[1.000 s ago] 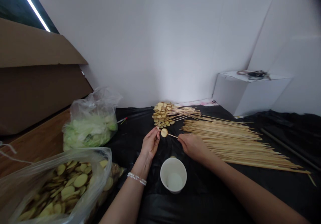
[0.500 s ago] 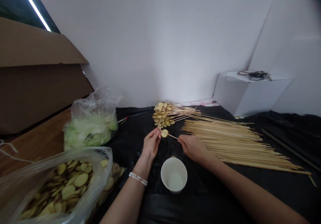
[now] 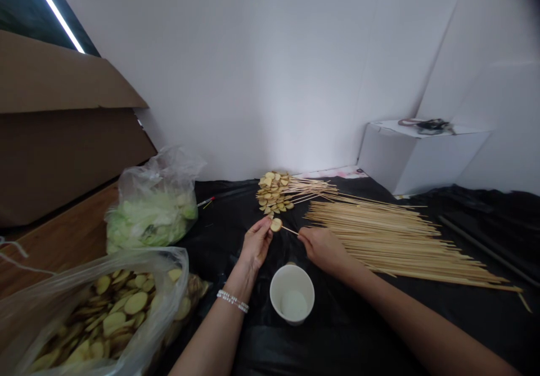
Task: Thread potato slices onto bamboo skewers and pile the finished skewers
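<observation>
Barely shifted, the left hand (image 3: 256,243) pinched a pale round potato slice (image 3: 276,225), the right hand (image 3: 324,248) gripping a thin bamboo skewer (image 3: 290,230) pushed through it.

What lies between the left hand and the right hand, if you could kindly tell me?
In the head view, a wooden skewer spans the gap from the right hand towards the left hand, with a potato slice at its tip.
</observation>
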`<state>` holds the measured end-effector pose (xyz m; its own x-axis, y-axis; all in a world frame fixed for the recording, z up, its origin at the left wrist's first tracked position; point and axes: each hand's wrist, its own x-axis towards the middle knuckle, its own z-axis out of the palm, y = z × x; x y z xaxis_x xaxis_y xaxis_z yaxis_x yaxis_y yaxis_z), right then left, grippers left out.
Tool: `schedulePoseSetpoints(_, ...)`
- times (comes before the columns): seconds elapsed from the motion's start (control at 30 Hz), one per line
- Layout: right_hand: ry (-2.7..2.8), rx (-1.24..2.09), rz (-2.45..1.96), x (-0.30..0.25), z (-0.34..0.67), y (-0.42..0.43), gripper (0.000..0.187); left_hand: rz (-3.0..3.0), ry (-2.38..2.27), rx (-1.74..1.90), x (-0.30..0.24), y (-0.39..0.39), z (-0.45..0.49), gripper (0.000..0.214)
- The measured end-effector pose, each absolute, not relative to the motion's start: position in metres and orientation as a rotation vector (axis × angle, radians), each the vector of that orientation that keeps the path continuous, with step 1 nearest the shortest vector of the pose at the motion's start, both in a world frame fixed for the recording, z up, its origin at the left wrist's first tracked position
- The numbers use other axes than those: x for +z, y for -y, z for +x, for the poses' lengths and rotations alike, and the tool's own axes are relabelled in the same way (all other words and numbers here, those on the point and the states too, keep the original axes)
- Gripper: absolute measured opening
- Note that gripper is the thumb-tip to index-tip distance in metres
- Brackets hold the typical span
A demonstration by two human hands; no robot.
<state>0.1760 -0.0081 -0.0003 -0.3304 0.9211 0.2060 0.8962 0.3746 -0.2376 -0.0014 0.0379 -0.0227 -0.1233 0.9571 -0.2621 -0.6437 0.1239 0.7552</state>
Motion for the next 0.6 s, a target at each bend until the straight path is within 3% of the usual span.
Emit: schedulePoseSetpoints(0.6, 2.327, -0.018, -1.558, -0.0031, 0.1799, 0.0051, 0.028, 0.385, -0.808, 1.385, -0.0176, -0.0374, 0.0001, 0.010)
